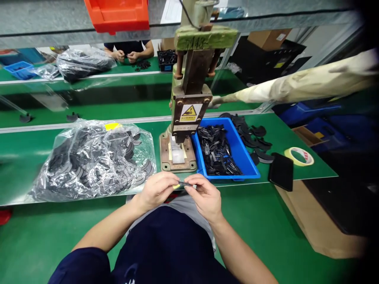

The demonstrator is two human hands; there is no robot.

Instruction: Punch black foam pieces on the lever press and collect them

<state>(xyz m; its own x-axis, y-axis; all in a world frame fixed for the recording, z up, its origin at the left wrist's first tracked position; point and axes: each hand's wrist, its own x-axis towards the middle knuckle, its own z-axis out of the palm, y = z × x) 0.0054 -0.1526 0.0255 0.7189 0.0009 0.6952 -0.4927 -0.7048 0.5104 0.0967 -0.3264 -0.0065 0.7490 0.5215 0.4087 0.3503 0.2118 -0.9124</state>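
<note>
Between my two hands is a thin black strip-like part (185, 183), pinched at both ends near the table's front edge. My left hand (160, 189) is closed on its left end, with a bit of yellow showing at the fingertips. On the right end the thumb and fingers of my right hand (205, 197) are closed. Just beyond the hands stands a hand press (189, 114), a pale block on its base plate (191, 165). A blue bin (248, 167) of small black parts is beside the press, to the right.
A clear plastic bag (97, 161) of curved dark pieces lies at left. More curved pieces (254, 138), a black phone (281, 170) and a tape roll (299, 156) are at right. The press lever (296, 85) reaches right. Across the bench, a co-worker's hands (127, 56) handle small parts.
</note>
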